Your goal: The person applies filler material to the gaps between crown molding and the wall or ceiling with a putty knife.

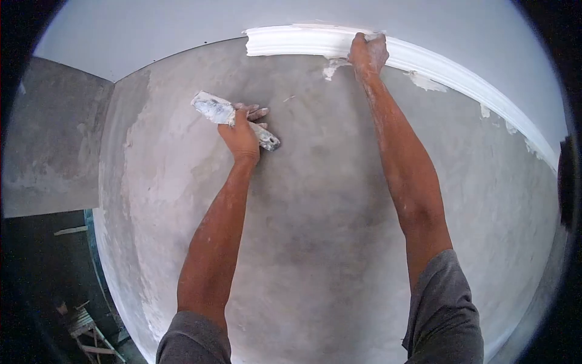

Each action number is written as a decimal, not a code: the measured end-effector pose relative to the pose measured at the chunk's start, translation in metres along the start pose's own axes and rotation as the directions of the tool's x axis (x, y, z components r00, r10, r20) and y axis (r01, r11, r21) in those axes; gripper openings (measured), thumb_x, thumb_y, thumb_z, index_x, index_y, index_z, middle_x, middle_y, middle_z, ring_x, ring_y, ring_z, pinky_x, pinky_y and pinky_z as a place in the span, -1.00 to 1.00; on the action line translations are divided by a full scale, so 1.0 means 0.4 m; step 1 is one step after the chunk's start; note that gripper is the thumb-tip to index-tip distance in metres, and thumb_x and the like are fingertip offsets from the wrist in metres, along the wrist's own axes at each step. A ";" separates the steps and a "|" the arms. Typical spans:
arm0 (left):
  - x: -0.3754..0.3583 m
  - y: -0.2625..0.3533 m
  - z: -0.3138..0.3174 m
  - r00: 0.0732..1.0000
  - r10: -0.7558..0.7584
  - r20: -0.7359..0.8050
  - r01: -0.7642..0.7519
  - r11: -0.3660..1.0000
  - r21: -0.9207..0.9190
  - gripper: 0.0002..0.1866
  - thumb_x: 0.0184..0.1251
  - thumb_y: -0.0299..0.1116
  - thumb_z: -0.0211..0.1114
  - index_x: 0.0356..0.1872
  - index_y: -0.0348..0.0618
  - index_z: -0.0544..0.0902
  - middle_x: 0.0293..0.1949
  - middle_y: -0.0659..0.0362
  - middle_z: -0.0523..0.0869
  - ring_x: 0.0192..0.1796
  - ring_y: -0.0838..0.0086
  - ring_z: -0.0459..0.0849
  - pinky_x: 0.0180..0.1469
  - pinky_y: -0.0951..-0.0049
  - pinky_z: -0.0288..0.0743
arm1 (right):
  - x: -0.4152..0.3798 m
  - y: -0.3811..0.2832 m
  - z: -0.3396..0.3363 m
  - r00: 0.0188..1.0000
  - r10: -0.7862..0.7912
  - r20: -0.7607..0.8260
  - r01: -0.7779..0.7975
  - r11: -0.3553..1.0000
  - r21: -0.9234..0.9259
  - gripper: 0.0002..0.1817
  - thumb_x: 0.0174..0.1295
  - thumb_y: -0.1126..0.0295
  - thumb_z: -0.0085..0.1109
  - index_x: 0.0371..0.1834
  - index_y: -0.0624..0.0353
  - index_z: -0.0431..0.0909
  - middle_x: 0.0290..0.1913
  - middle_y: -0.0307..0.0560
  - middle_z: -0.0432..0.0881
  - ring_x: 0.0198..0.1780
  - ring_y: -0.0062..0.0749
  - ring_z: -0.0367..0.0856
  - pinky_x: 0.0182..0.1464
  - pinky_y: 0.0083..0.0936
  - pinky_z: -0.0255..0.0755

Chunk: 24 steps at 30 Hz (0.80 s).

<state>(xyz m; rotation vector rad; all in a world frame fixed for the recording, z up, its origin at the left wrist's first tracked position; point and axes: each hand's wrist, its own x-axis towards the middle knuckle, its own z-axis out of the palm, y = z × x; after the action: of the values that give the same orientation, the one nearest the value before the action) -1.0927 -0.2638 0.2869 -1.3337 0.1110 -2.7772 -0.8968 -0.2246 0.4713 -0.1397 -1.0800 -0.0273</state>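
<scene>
My left hand (242, 138) is closed around the handle of a plaster-smeared putty knife (212, 108), whose broad blade points up and left, off the wall. Up at the ceiling line, my right hand (368, 56) is against a white cornice moulding (297, 42). Its fingers are curled at the moulding's upper edge, with white plaster on them; what they hold, if anything, is hidden. Wet-looking plaster (332, 65) has squeezed out below the moulding, just left of that hand. The moulding curves away to the right and ends at the left in a cut edge.
The grey rendered wall (315, 212) fills most of the view beneath a pale ceiling (200, 21). More plaster blobs (427, 81) stick out under the moulding. At lower left there is a dark opening (42, 261) with a wooden stand (91, 333) below.
</scene>
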 end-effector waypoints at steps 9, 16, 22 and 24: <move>-0.008 0.006 0.011 0.999 -0.005 -0.035 0.005 1.000 0.001 -0.83 0.16 -0.46 0.04 -0.25 -0.29 0.37 -0.36 -0.01 0.62 -0.38 0.20 0.70 -0.56 0.38 0.53 | 0.016 0.012 0.024 0.991 0.085 0.105 -0.085 0.996 -0.003 -0.50 0.05 0.27 0.02 -0.01 0.46 0.37 -0.13 0.40 0.53 -0.04 0.14 0.53 0.05 -0.19 0.40; -0.006 0.004 0.008 0.999 -0.011 -0.036 0.011 1.000 -0.018 -0.83 0.18 -0.45 0.05 -0.25 -0.30 0.37 -0.37 -0.01 0.62 -0.39 0.20 0.70 -0.56 0.37 0.54 | -0.048 -0.037 0.046 0.951 0.121 0.286 -0.175 0.969 0.173 -0.54 0.04 0.31 0.05 -0.07 0.49 0.42 -0.28 0.33 0.60 -0.15 -0.03 0.62 -0.03 -0.25 0.45; -0.003 0.002 -0.002 1.000 0.013 0.024 -0.013 1.000 -0.020 -0.84 0.19 -0.45 0.05 -0.25 -0.30 0.36 -0.38 -0.01 0.61 -0.39 0.21 0.70 -0.57 0.39 0.54 | -0.039 -0.064 0.076 0.980 -0.014 0.198 0.045 0.986 -0.158 -0.64 0.05 0.33 0.04 -0.23 0.49 0.50 -0.29 0.27 0.61 -0.37 -0.08 0.64 -0.25 -0.31 0.57; -0.005 0.000 0.001 1.000 0.000 -0.012 -0.001 1.000 -0.023 -0.84 0.19 -0.46 0.04 -0.25 -0.30 0.36 -0.38 -0.01 0.61 -0.39 0.21 0.70 -0.57 0.39 0.54 | -0.050 -0.100 0.096 0.960 0.068 0.272 -0.057 0.997 -0.048 -0.67 0.06 0.29 0.05 -0.31 0.43 0.52 -0.39 0.13 0.60 -0.43 -0.22 0.61 -0.34 -0.35 0.59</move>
<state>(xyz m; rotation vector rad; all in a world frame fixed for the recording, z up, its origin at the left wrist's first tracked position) -1.0910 -0.2635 0.2856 -1.3225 0.1438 -2.7921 -0.9436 -0.2604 0.4756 -0.2180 -1.3518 0.0281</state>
